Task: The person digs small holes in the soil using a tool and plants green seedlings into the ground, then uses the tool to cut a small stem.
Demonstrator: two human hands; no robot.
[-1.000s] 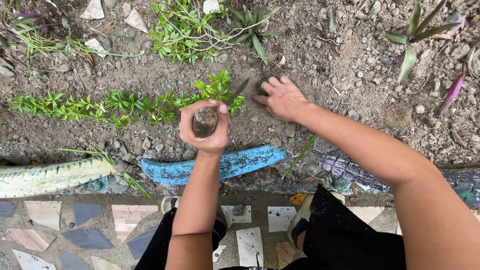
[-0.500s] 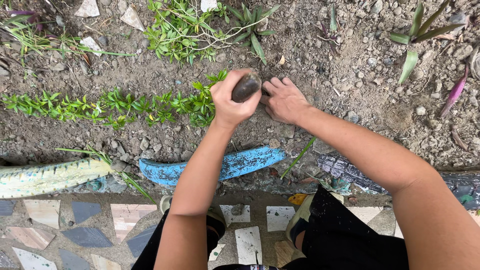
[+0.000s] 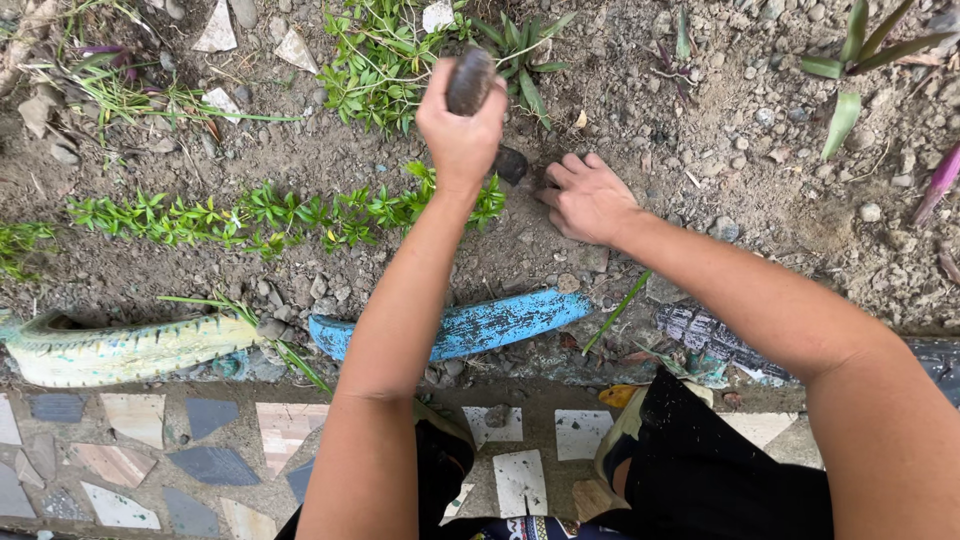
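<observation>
Above the bare soil we see the left hand raised, its fingers clenched around a dark, rounded stone that sticks out of the top of the fist. Just beside it, lower and to the right, the right hand lies flat on the soil, fingers spread and grasping nothing, the fingertips pointing toward a small dark hollow in the ground between the two hands. We cannot tell what sits in that hollow. A row of low green seedlings runs from the left edge up to the left wrist, and a leafier weed clump grows beyond it, near the raised stone. Pale shards lie in the soil at the upper left, and broad green and purple leaves reach in at the upper right. Nearer to us, a blue painted edging piece and a pale green one border the bed, with a dark piece to the right partly hidden by the right forearm. Below them runs a mosaic path of grey, white and tan tile bits, and dark clothing shows at the bottom between the arms.
</observation>
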